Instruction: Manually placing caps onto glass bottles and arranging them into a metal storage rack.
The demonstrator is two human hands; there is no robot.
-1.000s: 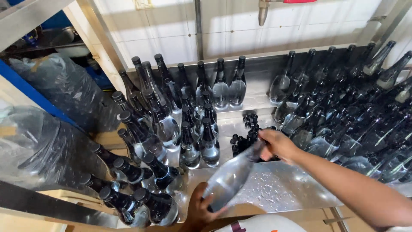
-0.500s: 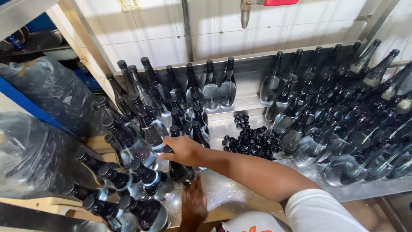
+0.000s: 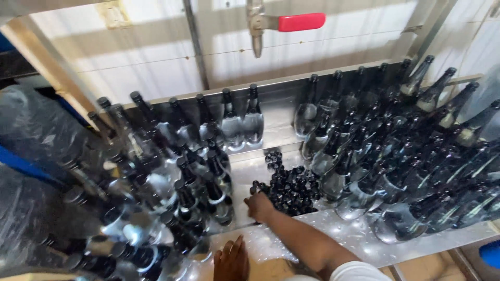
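Many capped bottles (image 3: 208, 192) stand left, many more right. The right hand (image 3: 259, 206) reaches the black caps (image 3: 291, 187), fingers curled on them. The left hand (image 3: 232, 258) rests open on the desk (image 3: 338, 237).

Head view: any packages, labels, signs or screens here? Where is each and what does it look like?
Large clear plastic bags, far left: bulging, crinkled, translucent grey, contents unclear.
Pale rectangular plate on the white wall, top left: cream, blurred.
Clear glass bottles with black caps, in rows on the steel table: no labels visible.
Pile of loose black caps, table centre, at the right hand: unpackaged.
No screens in view.
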